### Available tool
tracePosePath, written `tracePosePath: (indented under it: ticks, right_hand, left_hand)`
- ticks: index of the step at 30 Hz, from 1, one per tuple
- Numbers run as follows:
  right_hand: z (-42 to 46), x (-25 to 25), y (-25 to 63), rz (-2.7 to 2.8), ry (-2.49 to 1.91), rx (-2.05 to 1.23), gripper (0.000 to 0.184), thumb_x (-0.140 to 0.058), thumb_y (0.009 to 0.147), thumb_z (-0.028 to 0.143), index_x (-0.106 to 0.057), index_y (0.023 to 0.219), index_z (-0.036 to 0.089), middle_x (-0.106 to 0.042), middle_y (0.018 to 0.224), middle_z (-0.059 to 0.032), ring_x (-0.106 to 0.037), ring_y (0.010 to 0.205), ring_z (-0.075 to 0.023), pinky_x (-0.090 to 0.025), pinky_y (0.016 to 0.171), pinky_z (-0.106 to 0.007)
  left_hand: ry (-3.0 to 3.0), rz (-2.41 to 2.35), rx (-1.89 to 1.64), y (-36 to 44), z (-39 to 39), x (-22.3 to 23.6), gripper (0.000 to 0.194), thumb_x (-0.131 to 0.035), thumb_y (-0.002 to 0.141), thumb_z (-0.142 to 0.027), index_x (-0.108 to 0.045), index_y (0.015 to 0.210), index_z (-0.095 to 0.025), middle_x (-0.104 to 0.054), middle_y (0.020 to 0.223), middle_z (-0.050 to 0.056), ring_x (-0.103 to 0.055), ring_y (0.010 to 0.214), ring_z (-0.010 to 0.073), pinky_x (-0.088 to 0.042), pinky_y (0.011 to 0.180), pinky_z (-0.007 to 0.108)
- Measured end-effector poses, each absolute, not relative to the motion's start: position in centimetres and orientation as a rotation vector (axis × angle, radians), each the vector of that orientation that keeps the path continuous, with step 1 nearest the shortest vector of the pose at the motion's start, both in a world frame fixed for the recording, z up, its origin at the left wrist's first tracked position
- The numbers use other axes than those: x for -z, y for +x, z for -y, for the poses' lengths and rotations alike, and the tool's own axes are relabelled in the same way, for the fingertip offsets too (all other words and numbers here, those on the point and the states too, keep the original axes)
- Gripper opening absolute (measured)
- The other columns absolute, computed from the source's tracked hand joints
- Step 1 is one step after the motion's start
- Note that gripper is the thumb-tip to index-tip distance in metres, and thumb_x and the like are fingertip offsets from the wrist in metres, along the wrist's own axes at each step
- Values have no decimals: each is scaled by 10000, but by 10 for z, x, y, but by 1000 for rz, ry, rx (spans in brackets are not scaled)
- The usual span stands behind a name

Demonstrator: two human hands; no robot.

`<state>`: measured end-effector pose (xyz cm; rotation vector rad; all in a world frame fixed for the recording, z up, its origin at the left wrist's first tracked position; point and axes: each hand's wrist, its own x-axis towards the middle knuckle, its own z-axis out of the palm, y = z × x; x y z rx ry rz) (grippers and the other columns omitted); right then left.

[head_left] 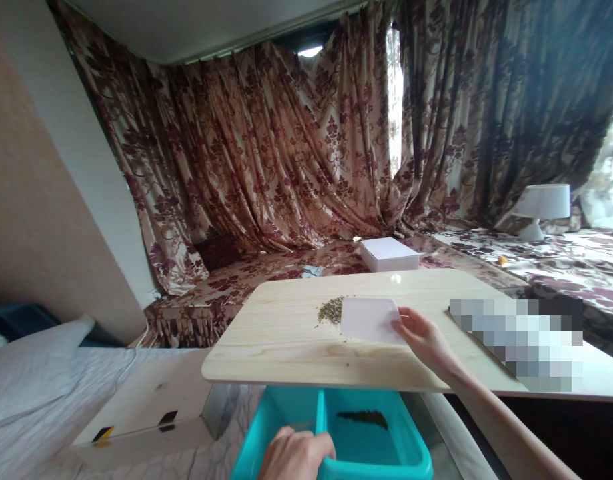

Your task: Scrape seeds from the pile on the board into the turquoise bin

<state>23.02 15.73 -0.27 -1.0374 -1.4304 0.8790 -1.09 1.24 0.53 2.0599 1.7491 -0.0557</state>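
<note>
In my right hand (pixel 419 333) is a thin white rectangular card (pixel 369 320), pinched at its right edge. The card lies low over the light wooden tabletop (pixel 276 327), with its left edge at a small pile of greenish-brown grains (pixel 330 311). A few grains are scattered around the pile. Below the table's front edge is a turquoise two-compartment bin (pixel 423 460). My left hand (pixel 299 453) is closed around its middle divider near the front. The right compartment holds some dark green-brown bits (pixel 363 419); my left hand partly hides the left compartment.
A blurred-out flat object (pixel 516 343) lies on the table's right side. Behind the table sits a white box (pixel 389 255) on a patterned couch. A white lamp (pixel 542 207) stands at right. To the left, a large white carton (pixel 151 400) rests on the bed.
</note>
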Motion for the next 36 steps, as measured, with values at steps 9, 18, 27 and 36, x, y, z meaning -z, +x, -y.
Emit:
tracePosePath:
  ticks: [9,18,27,36]
  right_hand:
    - [-157,11,232,1437,-1026,-929,356,-627,632,490,-551,824,201,-706,808,-75,-651,715,-198,-506,662,-301]
    - [-154,15,232,1427,-1067,-916,350,-628,644,462,-550,855,193,-705,825,-77,-648,755,-197,-503,680,-286]
    - [-141,17,236,1443,-1108,-1009,450,-669,584,532,-622,865,184,-704,815,-74,-640,759,-221,-510,650,-288]
    - [-127,14,261,1332,-1164,-981,401,-687,582,457,-646,878,189,-710,865,-80,-649,831,-259,-523,693,-302]
  left_hand:
    - [2027,-1746,30,-12,-10,-1,232,-593,685,-370,-618,899,-286,-619,907,-13,-498,917,221,-336,788,294]
    - [1975,-1800,-74,-10,-4,0,183,-582,691,-343,-611,856,-271,-581,873,3,-473,938,219,-327,813,297]
    - [1966,-1796,-149,-13,-3,1,190,-585,691,-357,-613,861,-276,-583,871,7,-467,935,225,-331,799,301]
    - [2006,-1774,6,-15,-12,3,213,-522,734,-377,-645,890,-298,-635,863,3,-497,886,227,-344,742,295]
